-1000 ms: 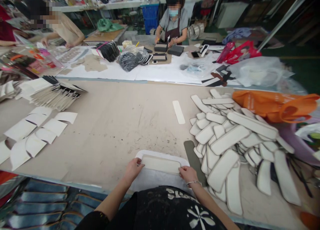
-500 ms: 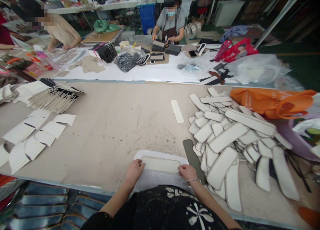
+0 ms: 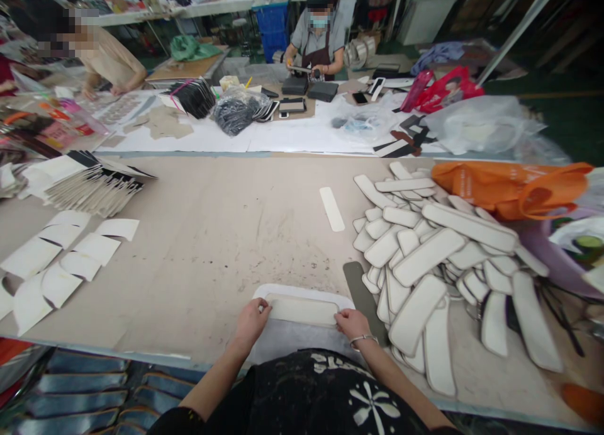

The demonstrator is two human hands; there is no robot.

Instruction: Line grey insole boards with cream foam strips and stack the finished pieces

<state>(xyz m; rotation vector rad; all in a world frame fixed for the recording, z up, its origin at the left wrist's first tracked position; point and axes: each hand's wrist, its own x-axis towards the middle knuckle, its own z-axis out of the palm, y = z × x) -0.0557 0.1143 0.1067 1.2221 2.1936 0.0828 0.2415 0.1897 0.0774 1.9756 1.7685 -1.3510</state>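
Tabletop (image 3: 198, 221) shows scuffs. Left hand (image 3: 251, 322) and right hand (image 3: 353, 325) pinch opposite ends of the pale strip (image 3: 304, 311); light, even tension should prevent buckling.

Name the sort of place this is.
Probably a leather-goods or bag workshop: a big pile of pale strips on a long worktable, a bundle of cut panels, and a co-worker handling dark pieces opposite.

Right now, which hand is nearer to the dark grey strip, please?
Right: the right hand is beside the strip; the left hand is at the left end of the cream panel.
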